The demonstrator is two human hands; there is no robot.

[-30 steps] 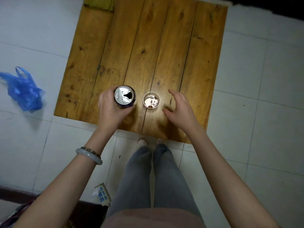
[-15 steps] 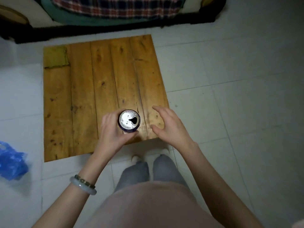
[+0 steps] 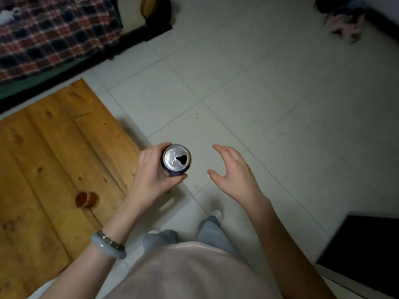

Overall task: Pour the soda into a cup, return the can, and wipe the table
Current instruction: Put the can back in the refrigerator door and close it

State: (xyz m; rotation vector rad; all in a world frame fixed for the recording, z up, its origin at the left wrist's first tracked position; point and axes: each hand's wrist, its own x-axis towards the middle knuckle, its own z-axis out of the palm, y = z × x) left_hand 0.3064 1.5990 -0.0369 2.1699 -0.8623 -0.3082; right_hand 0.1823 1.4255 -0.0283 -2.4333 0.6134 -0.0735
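Holding can [image 3: 176,158]: left hand [image 3: 151,180] is wrapping its side wall, upright.
Right hand [image 3: 233,175]: is hovering spread, empty.
Can feel: probably thin, slick, denting easily.

The can [image 3: 176,158] showed a silver top and a dark purple side; the table [image 3: 54,147], at nine o'clock, was honey-brown planks flecked with dark knots; the cup [image 3: 86,199] on it was reddish brown; the floor [image 3: 237,83] was pale grey-white tile; the blanket [image 3: 43,35] at eleven o'clock was checked red, navy and white; the bangle [image 3: 108,248] was pale blue-grey; the shirt [image 3: 190,272] was light pink; the trousers [image 3: 209,231] were grey.
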